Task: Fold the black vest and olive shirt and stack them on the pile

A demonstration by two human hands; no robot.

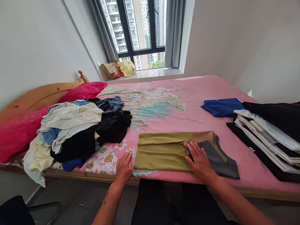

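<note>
A shirt (163,148), olive green with a dark grey and brown neck end, lies on the bed in front of me, its sides folded inward into a long strip. Its collar points to the right and its hem to the left. My right hand (199,160) rests flat on the shirt near the grey part, fingers spread. Just left of the hem, my left hand (124,167) lies on the bedspread near the bed's front edge, fingers extended and holding nothing. Whether it touches the hem I cannot tell.
A loose heap of clothes (76,128) lies on the left, by the red pillows (84,91). Folded clothes (271,134) are stacked at the right, beside a folded blue garment (221,107). A chair (15,215) stands at lower left. Bags (126,68) sit on the windowsill.
</note>
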